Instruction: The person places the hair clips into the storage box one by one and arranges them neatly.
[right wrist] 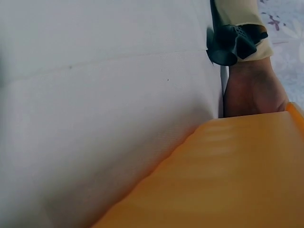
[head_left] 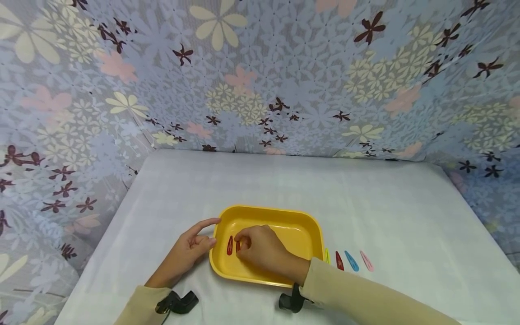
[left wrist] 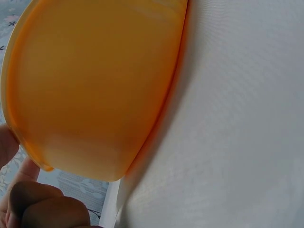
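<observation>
A yellow tray [head_left: 292, 241] lies on the white-covered table. Over its left half, my right hand [head_left: 264, 246] reaches in and pinches a red hair clip [head_left: 238, 246] between thumb and fingertips. Another red hair clip [head_left: 229, 246] lies on the tray floor just left of it. My left hand [head_left: 184, 253] is at the tray's left end, index finger extended to the rim and thumb against the side. The left wrist view shows the outer wall of the tray [left wrist: 95, 104] close up, with curled fingers [left wrist: 54, 211] below it. In the right wrist view, the tray wall hides the right hand's fingers.
Right of the tray, a row of hair clips lies on the cloth: yellow-green [head_left: 327, 256], red [head_left: 339, 261], blue [head_left: 351, 261] and pink [head_left: 367, 261]. The right forearm passes close below them. A floral curtain [head_left: 252, 90] hangs behind the table [head_left: 386, 203].
</observation>
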Tool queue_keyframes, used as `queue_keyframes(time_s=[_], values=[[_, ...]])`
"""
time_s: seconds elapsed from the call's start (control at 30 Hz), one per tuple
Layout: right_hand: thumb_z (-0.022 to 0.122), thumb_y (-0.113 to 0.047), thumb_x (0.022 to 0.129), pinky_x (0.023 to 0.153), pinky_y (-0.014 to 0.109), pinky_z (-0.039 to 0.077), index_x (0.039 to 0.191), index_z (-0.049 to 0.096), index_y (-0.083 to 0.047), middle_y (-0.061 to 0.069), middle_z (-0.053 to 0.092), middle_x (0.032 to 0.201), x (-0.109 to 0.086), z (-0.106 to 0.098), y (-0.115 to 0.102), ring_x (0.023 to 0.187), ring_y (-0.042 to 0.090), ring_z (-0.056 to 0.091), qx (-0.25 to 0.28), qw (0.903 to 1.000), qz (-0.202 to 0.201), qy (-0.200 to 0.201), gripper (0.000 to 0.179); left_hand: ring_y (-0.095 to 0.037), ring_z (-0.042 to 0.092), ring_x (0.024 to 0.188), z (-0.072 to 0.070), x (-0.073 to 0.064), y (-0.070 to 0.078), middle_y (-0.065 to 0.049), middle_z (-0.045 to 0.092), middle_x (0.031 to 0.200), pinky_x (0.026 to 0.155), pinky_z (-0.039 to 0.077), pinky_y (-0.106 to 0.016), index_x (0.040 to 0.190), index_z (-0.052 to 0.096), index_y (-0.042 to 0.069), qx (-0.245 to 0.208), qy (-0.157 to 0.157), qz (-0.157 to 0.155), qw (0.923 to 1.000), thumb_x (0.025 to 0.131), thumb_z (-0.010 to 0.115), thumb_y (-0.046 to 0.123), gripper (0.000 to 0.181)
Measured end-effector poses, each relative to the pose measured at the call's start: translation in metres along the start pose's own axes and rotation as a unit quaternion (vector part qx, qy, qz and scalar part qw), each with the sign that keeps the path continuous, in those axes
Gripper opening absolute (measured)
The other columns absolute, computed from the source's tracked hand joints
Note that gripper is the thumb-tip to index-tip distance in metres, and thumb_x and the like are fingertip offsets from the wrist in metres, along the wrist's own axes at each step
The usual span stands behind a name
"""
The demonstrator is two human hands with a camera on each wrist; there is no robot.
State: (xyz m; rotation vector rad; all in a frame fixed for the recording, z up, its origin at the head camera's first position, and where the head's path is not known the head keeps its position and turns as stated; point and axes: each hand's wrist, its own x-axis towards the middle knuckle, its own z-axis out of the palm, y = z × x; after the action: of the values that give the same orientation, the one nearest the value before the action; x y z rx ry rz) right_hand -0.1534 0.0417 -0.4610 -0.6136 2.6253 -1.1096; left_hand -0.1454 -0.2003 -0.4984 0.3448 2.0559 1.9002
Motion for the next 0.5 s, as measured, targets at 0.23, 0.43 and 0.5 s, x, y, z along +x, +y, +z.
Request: queue_keyframes(time_s=[0.23,0.43,0.5], values=[[0.078,0.000,0.078,0.054,0.020,0.039,0.100,0.077,-0.006,-0.010,0.053,0.061,-0.0027,0.0031,-0.0005,0.054,0.003,0.046,-0.021,0.9997,-0.005,0.009,0.023,-0.010,0.035,0.051,0.0016,-0.0034,0.0023,0.001,0.042,0.061,0.050,0.033,-0.023,0.151,0.047,0.020,0.005,0.001,-0.011,0.9999,0.103,0.063,0.025,0.050],[0.075,-0.001,0.078,0.053,0.019,0.036,0.099,0.078,-0.008,-0.011,0.050,0.059,-0.0016,0.0044,-0.0038,0.054,0.003,0.044,-0.037,0.9991,-0.014,0.011,0.022,-0.010,0.035,0.049,-0.0001,-0.0051,0.0039,0.001,0.041,0.060,0.049,0.032,-0.024,0.150,0.048,0.019,0.006,0.009,-0.008,0.9999,0.103,0.064,0.023,0.050],[0.075,0.000,0.078,0.053,0.019,0.036,0.098,0.078,-0.008,-0.011,0.050,0.059,-0.0027,0.0036,-0.0039,0.053,0.003,0.043,-0.041,0.9990,-0.012,0.010,0.022,-0.010,0.035,0.050,0.0010,-0.0032,0.0036,0.001,0.042,0.061,0.050,0.033,-0.023,0.151,0.047,0.019,0.005,0.002,-0.005,1.0000,0.104,0.063,0.024,0.050]])
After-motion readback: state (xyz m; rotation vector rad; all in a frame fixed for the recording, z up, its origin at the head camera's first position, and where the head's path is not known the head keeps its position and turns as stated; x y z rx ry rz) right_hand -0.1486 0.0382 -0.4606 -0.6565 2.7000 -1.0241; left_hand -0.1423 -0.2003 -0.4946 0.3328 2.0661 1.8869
